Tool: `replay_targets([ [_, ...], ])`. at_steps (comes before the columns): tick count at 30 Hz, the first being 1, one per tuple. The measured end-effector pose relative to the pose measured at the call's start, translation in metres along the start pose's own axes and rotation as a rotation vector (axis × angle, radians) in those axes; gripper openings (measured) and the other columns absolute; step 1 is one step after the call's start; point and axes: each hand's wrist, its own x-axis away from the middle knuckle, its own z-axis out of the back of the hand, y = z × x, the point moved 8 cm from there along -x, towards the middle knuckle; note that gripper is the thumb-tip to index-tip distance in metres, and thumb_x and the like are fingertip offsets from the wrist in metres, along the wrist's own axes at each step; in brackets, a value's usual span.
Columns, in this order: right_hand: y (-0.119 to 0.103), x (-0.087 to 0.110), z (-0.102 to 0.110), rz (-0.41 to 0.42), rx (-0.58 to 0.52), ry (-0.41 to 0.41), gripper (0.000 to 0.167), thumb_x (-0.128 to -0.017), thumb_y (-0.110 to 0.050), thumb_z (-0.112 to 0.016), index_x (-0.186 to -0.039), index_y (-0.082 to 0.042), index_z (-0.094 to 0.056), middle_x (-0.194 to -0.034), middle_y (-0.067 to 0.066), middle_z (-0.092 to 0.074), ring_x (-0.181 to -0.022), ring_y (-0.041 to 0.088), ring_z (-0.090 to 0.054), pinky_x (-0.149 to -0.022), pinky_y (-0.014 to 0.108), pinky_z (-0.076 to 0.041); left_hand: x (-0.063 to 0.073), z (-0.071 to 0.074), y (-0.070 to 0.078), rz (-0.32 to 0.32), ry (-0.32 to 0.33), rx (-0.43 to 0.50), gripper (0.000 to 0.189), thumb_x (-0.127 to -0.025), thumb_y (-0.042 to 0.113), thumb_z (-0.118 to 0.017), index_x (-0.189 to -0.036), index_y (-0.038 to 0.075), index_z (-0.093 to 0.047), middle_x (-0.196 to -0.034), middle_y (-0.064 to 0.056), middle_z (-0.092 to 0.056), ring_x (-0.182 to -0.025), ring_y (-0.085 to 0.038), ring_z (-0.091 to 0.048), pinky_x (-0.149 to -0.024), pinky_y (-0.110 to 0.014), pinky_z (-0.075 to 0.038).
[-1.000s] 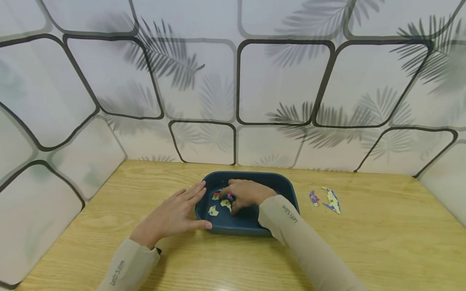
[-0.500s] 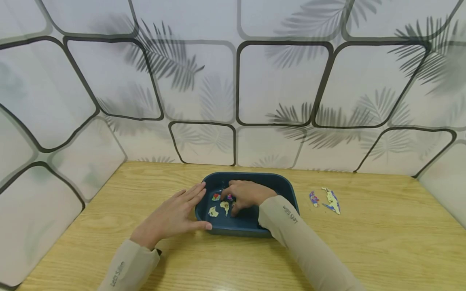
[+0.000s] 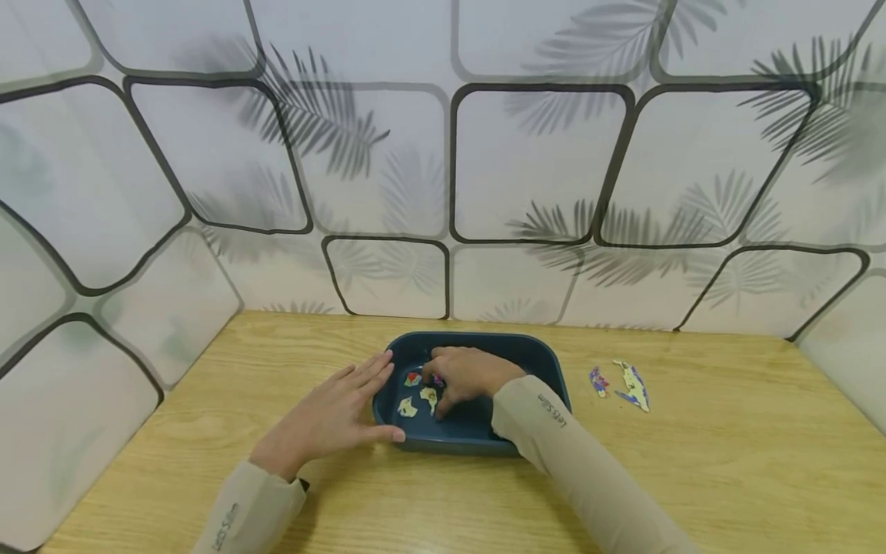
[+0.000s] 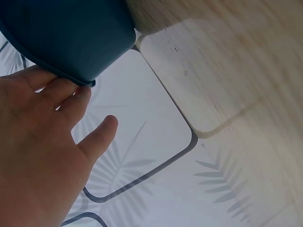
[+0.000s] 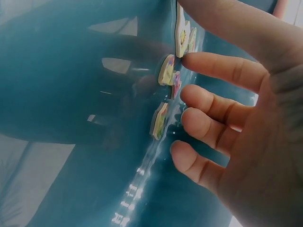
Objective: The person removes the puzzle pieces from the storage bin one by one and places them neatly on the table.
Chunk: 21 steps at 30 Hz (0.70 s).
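The bin point(image 3: 471, 440) is dark blue, oblong and open-topped, with rounded corners and glossy walls. It stands upright, its long side facing the person; the left hand point(image 3: 325, 423) lies against its left end, fingers at the rim. On its floor, toward the left, lie small flat cut-out pieces with pale edges. A red-and-green piece point(image 3: 413, 379) sits farther from the person, a cream piece point(image 3: 408, 408) nearer, and a yellowish piece point(image 3: 428, 398) just right of that. A pink piece point(image 3: 439, 380) is partly hidden under the right hand point(image 3: 465, 375), whose fingers reach in among them; contact is unclear.
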Motion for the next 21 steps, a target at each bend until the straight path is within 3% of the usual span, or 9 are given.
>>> replay_targets([
  [4, -0.0012, -0.0021, -0.0013, 0.018, 0.032, 0.004, 0.051, -0.080, -0.041, -0.088, -0.123, -0.019, -0.072, -0.118, -0.001, -0.058, -0.104, 0.016, -0.059, -0.095, 0.038, -0.052, -0.0002, -0.0002, 0.0005, 0.003, -0.001, 0.004, 0.098, -0.092, 0.065, -0.060, -0.150, -0.011, -0.039, -0.162, -0.022, -0.028, -0.145, -0.041, -0.034, -0.114, -0.061, -0.031],
  [11, -0.0059, -0.0043, -0.0021, 0.028, 0.078, -0.008, 0.055, -0.082, -0.043, -0.086, -0.128, -0.016, -0.070, -0.149, 0.010, -0.050, -0.133, 0.026, -0.051, -0.108, 0.041, -0.044, 0.0005, -0.0013, -0.0004, 0.005, -0.004, 0.011, 0.099, -0.093, 0.067, -0.058, -0.151, -0.010, -0.037, -0.162, -0.022, -0.027, -0.145, -0.042, -0.034, -0.114, -0.061, -0.030],
  [15, -0.0076, -0.0046, -0.0013, 0.032, 0.106, -0.005, 0.055, -0.082, -0.044, -0.085, -0.128, -0.016, -0.070, -0.145, 0.009, -0.053, -0.127, 0.023, -0.055, -0.106, 0.040, -0.046, 0.0000, -0.0012, -0.0004, -0.003, 0.003, 0.007, 0.099, -0.093, 0.067, -0.058, -0.151, -0.010, -0.038, -0.162, -0.022, -0.028, -0.145, -0.041, -0.034, -0.113, -0.061, -0.031],
  [21, -0.0079, -0.0053, -0.0017, 0.019, 0.098, -0.020, 0.053, -0.085, -0.042, -0.084, -0.128, -0.015, -0.070, -0.152, 0.012, -0.048, -0.136, 0.026, -0.049, -0.110, 0.042, -0.043, -0.0006, -0.0012, -0.0008, -0.002, -0.005, 0.011, 0.099, -0.093, 0.067, -0.058, -0.151, -0.010, -0.038, -0.162, -0.022, -0.027, -0.145, -0.041, -0.034, -0.114, -0.061, -0.030],
])
